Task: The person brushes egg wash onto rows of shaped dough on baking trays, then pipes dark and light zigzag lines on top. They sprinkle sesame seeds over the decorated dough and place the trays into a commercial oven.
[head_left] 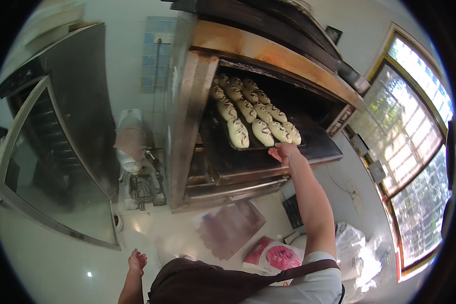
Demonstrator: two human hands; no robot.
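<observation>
My right hand (pixel 285 152) is at the front edge of a dark baking tray (pixel 253 148), its fingers closed on the rim. Rows of pale, oblong dough pieces (pixel 247 110) with dark and light stripes on top cover the tray. The tray lies partly inside an open deck oven (pixel 200 66), its front on the dark oven door (pixel 316 147), which is folded down. Its far end is in shadow. Low on the left, away from the oven, my left hand (pixel 137 261) holds nothing, its fingers loosely curled and apart.
To the left, a tall metal cabinet has its glass door (pixel 61 187) swung out. A machine with a cloth cover (pixel 130 144) stands between cabinet and oven. Below lie a floor mat (pixel 230 228) and a white and pink sack (pixel 276 255). Windows (pixel 400 126) line the right.
</observation>
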